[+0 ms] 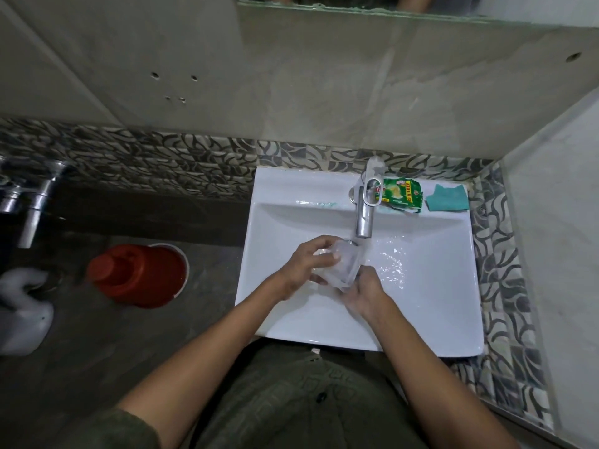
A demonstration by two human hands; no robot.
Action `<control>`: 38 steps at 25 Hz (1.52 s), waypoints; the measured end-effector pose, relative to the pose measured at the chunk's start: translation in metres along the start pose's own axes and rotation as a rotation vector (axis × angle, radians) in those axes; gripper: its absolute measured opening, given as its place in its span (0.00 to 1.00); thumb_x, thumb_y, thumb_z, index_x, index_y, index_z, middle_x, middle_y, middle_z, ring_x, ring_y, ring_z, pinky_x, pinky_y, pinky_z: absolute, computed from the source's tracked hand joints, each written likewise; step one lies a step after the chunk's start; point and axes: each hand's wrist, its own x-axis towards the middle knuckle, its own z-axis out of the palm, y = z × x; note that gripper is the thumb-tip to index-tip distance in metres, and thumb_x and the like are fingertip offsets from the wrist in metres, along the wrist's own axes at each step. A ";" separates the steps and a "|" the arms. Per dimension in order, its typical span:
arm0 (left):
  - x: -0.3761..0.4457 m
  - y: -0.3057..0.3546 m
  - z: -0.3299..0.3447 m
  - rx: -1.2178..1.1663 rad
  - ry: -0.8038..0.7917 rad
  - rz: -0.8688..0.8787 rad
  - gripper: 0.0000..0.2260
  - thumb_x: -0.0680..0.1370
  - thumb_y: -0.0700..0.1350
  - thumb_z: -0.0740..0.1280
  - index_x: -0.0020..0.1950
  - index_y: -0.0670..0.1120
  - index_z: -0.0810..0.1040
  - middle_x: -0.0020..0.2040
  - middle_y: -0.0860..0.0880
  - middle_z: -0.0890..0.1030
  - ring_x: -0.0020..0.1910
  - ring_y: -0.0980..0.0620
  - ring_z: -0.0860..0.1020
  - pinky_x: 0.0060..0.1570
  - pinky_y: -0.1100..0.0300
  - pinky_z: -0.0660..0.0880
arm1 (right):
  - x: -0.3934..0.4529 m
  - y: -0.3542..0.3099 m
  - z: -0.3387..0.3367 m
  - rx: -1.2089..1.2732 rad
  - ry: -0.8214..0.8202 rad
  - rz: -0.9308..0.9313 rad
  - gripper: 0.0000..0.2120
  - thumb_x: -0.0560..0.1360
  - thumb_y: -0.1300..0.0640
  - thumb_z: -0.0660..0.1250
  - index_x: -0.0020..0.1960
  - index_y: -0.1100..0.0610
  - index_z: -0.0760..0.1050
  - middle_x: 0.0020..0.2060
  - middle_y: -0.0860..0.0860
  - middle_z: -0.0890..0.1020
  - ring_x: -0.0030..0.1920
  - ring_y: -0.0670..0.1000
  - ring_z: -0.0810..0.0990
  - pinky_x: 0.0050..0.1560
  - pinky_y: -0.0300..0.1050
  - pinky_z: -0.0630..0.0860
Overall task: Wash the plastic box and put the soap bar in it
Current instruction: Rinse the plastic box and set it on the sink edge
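Note:
A clear plastic box [346, 265] is held over the white sink [421, 319], just under the chrome tap's spout [364, 218]. My left hand [309, 264] wraps around its left side, fingers over the top. My right hand [363, 288] grips it from below on the right. Water splashes in the basin to the right of the box. A soap bar in a green wrapper [402, 196] lies on the sink's back ledge, right of the tap.
A teal cloth [449, 199] lies on the ledge beside the soap. A red bucket with a red mug [142, 273] stands on the floor to the left. Patterned tiles border the sink at the back and right. A white object sits at the far left.

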 end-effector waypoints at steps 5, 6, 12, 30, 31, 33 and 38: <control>-0.028 0.019 0.003 0.660 0.055 0.412 0.25 0.69 0.46 0.78 0.65 0.52 0.80 0.68 0.51 0.73 0.67 0.51 0.72 0.62 0.55 0.72 | -0.004 0.008 0.019 0.124 -0.225 0.009 0.24 0.84 0.56 0.53 0.42 0.55 0.86 0.37 0.53 0.87 0.38 0.50 0.88 0.32 0.41 0.81; -0.034 0.020 0.003 0.769 0.080 0.457 0.26 0.69 0.48 0.78 0.66 0.54 0.79 0.70 0.53 0.71 0.68 0.51 0.70 0.62 0.56 0.71 | -0.006 0.009 0.019 0.035 -0.225 -0.031 0.22 0.85 0.58 0.52 0.46 0.57 0.83 0.39 0.54 0.86 0.40 0.51 0.88 0.33 0.39 0.81; -0.059 0.009 -0.007 0.924 0.192 0.553 0.29 0.68 0.54 0.75 0.68 0.60 0.74 0.74 0.58 0.66 0.73 0.54 0.64 0.66 0.56 0.69 | -0.005 0.003 0.001 -1.125 0.231 -0.805 0.09 0.77 0.59 0.66 0.56 0.54 0.71 0.41 0.55 0.81 0.40 0.57 0.81 0.38 0.48 0.78; 0.001 0.043 -0.072 -0.256 0.792 0.135 0.08 0.84 0.43 0.60 0.56 0.47 0.79 0.53 0.45 0.83 0.49 0.48 0.81 0.38 0.56 0.83 | -0.029 -0.033 0.091 -0.849 -0.036 -0.804 0.37 0.72 0.57 0.77 0.77 0.49 0.65 0.64 0.48 0.78 0.59 0.51 0.79 0.59 0.52 0.80; 0.006 0.049 -0.078 -0.211 0.848 0.147 0.08 0.83 0.42 0.61 0.54 0.47 0.80 0.52 0.45 0.83 0.49 0.49 0.81 0.37 0.57 0.82 | -0.026 -0.038 0.100 -0.878 -0.014 -0.850 0.38 0.72 0.56 0.77 0.77 0.49 0.65 0.63 0.47 0.77 0.59 0.51 0.78 0.60 0.50 0.78; 0.017 0.056 -0.090 -0.136 0.920 0.168 0.08 0.82 0.40 0.62 0.52 0.47 0.81 0.50 0.47 0.84 0.48 0.50 0.81 0.38 0.56 0.82 | -0.020 -0.045 0.116 -0.935 0.002 -0.927 0.38 0.72 0.55 0.76 0.78 0.50 0.64 0.60 0.46 0.74 0.61 0.51 0.76 0.62 0.48 0.76; 0.033 0.065 -0.110 -0.040 0.929 0.131 0.15 0.81 0.48 0.60 0.38 0.46 0.79 0.38 0.50 0.80 0.39 0.50 0.77 0.46 0.49 0.79 | -0.003 -0.054 0.140 -1.040 0.050 -0.968 0.38 0.73 0.54 0.74 0.78 0.50 0.62 0.69 0.51 0.74 0.67 0.54 0.74 0.66 0.57 0.74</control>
